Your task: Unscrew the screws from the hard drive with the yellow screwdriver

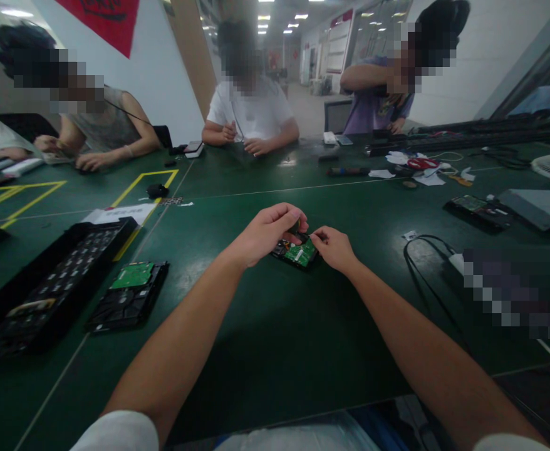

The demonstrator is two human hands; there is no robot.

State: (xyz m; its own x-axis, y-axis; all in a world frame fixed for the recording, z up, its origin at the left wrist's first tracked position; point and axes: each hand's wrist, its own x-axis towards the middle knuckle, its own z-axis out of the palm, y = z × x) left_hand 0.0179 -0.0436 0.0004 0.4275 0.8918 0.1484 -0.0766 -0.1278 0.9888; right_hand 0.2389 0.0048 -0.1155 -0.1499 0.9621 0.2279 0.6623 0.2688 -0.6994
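A small black hard drive (297, 254) with a green circuit board on top lies on the green table (275, 326) in front of me. My left hand (268, 233) curls over its far left edge, fingers closed against the drive. My right hand (334, 246) pinches at the drive's right side, thumb and forefinger pressed together; what they hold is too small to make out.
A second hard drive (129, 294) with a green board lies at the left beside a long black tray (49, 282). A black cable (425, 275) loops at the right. Three other people sit along the far side. Papers and devices (420, 169) clutter the far right.
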